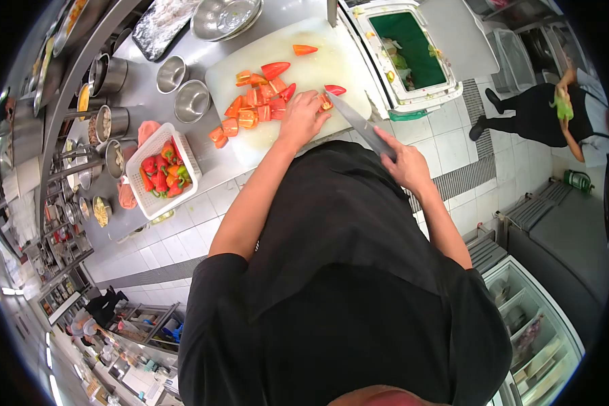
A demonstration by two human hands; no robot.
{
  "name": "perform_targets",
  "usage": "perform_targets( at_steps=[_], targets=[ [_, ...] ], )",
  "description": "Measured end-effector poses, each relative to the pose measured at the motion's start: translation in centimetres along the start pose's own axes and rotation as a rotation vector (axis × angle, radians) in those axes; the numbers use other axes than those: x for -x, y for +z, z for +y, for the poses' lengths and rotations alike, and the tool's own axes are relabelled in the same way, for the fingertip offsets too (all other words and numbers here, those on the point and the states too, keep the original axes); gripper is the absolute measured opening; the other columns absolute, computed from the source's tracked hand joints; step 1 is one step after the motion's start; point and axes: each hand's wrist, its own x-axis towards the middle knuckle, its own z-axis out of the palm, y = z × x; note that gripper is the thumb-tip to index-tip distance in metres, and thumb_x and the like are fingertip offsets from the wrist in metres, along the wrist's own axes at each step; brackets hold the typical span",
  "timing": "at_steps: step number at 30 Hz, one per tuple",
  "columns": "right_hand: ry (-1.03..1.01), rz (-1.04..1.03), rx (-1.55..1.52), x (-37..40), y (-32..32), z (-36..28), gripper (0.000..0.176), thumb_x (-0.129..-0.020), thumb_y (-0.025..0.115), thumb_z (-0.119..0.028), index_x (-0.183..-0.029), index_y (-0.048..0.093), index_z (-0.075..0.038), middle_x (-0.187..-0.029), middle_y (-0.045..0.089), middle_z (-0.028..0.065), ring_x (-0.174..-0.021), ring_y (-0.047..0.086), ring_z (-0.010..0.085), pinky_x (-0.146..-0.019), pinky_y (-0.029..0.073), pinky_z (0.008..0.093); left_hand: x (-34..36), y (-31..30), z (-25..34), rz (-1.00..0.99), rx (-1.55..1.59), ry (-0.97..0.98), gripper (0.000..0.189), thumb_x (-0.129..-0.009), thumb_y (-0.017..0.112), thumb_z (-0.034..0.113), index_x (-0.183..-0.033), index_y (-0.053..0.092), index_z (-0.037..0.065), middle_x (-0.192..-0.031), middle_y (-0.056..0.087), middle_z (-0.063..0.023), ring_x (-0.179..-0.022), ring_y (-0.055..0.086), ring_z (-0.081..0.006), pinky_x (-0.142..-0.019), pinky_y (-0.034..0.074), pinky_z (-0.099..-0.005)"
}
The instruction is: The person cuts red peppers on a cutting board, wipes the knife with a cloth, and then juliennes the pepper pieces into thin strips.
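Observation:
My right hand is closed round the handle of a kitchen knife. Its long blade slants across the right part of a white cutting board. My left hand rests on the board with bent fingertips holding a piece of red pepper beside the blade. Another red pepper piece lies by the knife tip. Left of my fingers is a heap of cut red and orange pepper chunks. A longer orange-red piece sits apart near the far side.
A white basket of whole peppers stands at the left. Two steel bowls are beside the board. At the right is an open bin with a green lining. A co-worker holds something green farther right.

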Motion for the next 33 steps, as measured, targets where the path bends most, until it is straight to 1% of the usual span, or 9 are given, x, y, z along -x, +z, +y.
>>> perform_targets(
  at_steps=[5,11,17,20,22,26,28,31,33],
  targets=[
    [0.008,-0.069,0.116,-0.6,0.5,-0.1,0.068,-0.098,0.063,-0.022,-0.161,0.044,-0.039,-0.091,0.076,0.0209,-0.085,0.075,0.0404,-0.080,0.060,0.0509,1.5,0.0,-0.6,0.010,0.015,0.074,0.018,-0.090,0.077,0.011,-0.106,0.073,0.005,-0.122,0.069,-0.0116,-0.117,0.064,-0.0317,-0.097,0.055,-0.0436],
    [0.002,-0.071,0.219,-1.3,0.0,-0.7,0.068,-0.099,0.061,-0.021,-0.162,0.043,-0.039,-0.087,0.075,0.0203,-0.082,0.075,0.0403,-0.076,0.060,0.0519,1.7,1.1,-2.2,0.005,0.015,0.096,0.016,-0.093,0.069,0.003,-0.109,0.073,0.004,-0.120,0.070,-0.0096,-0.114,0.066,-0.0307,-0.095,0.057,-0.0415],
    [-0.018,-0.064,0.199,-3.6,1.4,-0.7,0.069,-0.098,0.062,-0.020,-0.161,0.043,-0.040,-0.089,0.075,0.0210,-0.082,0.074,0.0410,-0.077,0.059,0.0521,1.4,1.3,-2.9,0.037,0.089,0.115,0.012,-0.093,0.070,0.004,-0.104,0.075,0.004,-0.115,0.072,-0.0097,-0.110,0.067,-0.0310,-0.094,0.057,-0.0417],
    [-0.040,-0.039,0.090,-4.5,2.2,-0.1,0.069,-0.096,0.066,-0.021,-0.160,0.045,-0.039,-0.091,0.076,0.0224,-0.083,0.073,0.0424,-0.079,0.058,0.0527,1.4,0.9,-3.0,0.054,0.143,0.129,0.010,-0.092,0.073,0.007,-0.102,0.076,0.004,-0.112,0.072,-0.0095,-0.108,0.067,-0.0309,-0.093,0.056,-0.0416],
    [-0.020,-0.108,-0.062,-4.5,2.4,0.7,0.071,-0.094,0.067,-0.021,-0.160,0.046,-0.039,-0.101,0.077,0.0229,-0.091,0.073,0.0427,-0.088,0.058,0.0502,1.7,1.0,-3.0,0.064,0.136,0.111,0.010,-0.092,0.074,0.007,-0.102,0.076,0.004,-0.112,0.072,-0.0094,-0.108,0.067,-0.0309,-0.094,0.056,-0.0416],
    [-0.037,-0.146,-0.167,-3.2,3.8,2.1,0.071,-0.092,0.069,-0.021,-0.159,0.049,-0.037,-0.113,0.076,0.0232,-0.094,0.073,0.0425,-0.092,0.057,0.0477,1.7,1.9,-3.5,0.088,0.170,0.082,0.015,-0.091,0.075,0.008,-0.106,0.076,0.005,-0.109,0.071,-0.0092,-0.105,0.067,-0.0309,-0.092,0.055,-0.0424],
    [-0.105,-0.088,-0.242,-2.5,4.3,2.5,0.071,-0.092,0.070,-0.021,-0.159,0.050,-0.035,-0.123,0.074,0.0223,-0.095,0.073,0.0426,-0.092,0.057,0.0468,1.6,1.7,-3.1,0.091,0.170,0.028,0.019,-0.091,0.075,0.009,-0.110,0.075,0.007,-0.107,0.070,-0.0091,-0.104,0.066,-0.0307,-0.091,0.055,-0.0428],
    [-0.078,-0.125,-0.254,-1.8,4.8,2.6,0.071,-0.092,0.071,-0.021,-0.159,0.050,-0.033,-0.130,0.072,0.0212,-0.096,0.073,0.0434,-0.092,0.057,0.0468,1.3,0.5,-1.7,0.078,0.149,-0.020,0.028,-0.091,0.076,0.009,-0.118,0.075,0.011,-0.103,0.067,-0.0090,-0.102,0.066,-0.0300,-0.089,0.055,-0.0430],
    [-0.051,-0.154,-0.241,-1.4,4.6,2.2,0.070,-0.093,0.071,-0.021,-0.159,0.049,-0.034,-0.126,0.073,0.0211,-0.096,0.073,0.0438,-0.091,0.057,0.0480,1.1,0.0,-1.4,0.069,0.127,-0.017,0.033,-0.090,0.076,0.009,-0.123,0.074,0.014,-0.101,0.066,-0.0090,-0.101,0.066,-0.0295,-0.087,0.055,-0.0429]
  ],
)
